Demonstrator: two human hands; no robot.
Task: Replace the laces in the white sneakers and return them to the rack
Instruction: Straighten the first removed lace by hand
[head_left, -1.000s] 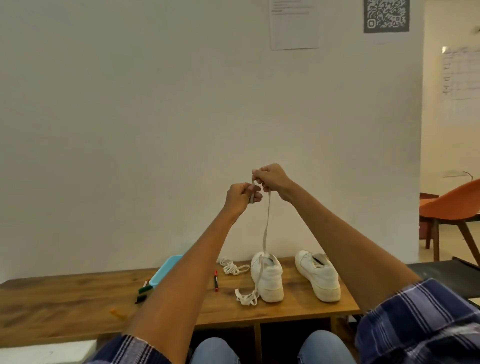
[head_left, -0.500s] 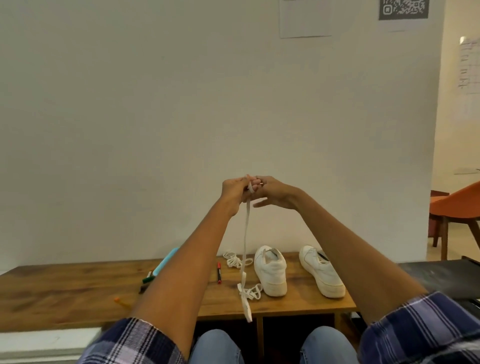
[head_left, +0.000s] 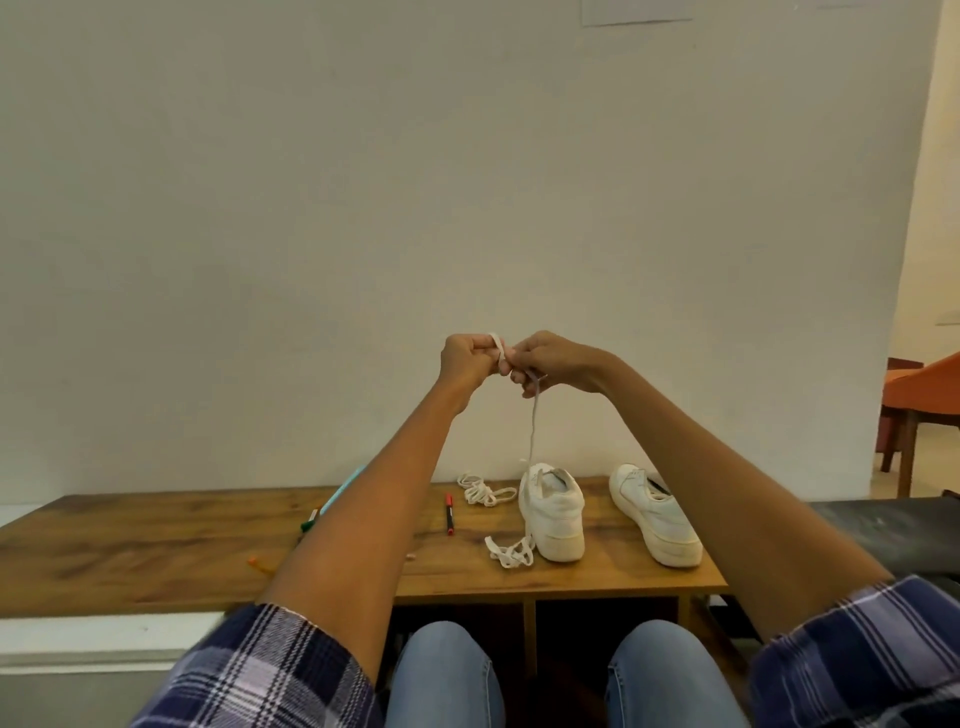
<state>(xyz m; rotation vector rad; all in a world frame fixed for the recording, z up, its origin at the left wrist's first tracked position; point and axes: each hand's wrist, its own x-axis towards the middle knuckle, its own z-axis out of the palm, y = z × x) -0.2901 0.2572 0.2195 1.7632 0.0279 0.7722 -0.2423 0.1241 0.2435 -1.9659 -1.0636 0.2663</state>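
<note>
Two white sneakers stand on the wooden rack top (head_left: 156, 551), heels toward me: the left sneaker (head_left: 553, 512) and the right sneaker (head_left: 654, 512). A white lace (head_left: 533, 431) rises taut from the left sneaker up to my hands, held high in front of the wall. My left hand (head_left: 465, 358) grips the lace's upper loop, and my right hand (head_left: 550, 361) pinches the same lace just beside it. The lace's slack end (head_left: 511, 551) lies bunched on the wood by the sneaker's heel. A second loose lace (head_left: 483, 491) lies coiled behind.
A red marker (head_left: 449, 514) lies left of the sneakers, with green and orange pens (head_left: 309, 525) and a turquoise tray edge (head_left: 340, 493) partly hidden by my left arm. An orange chair (head_left: 919, 395) stands at the right, and a dark surface (head_left: 893, 535) adjoins the rack.
The lace hung free from my left hand half a second ago; now my right hand pinches it too and it runs taut into the left sneaker. The camera tilted down.
</note>
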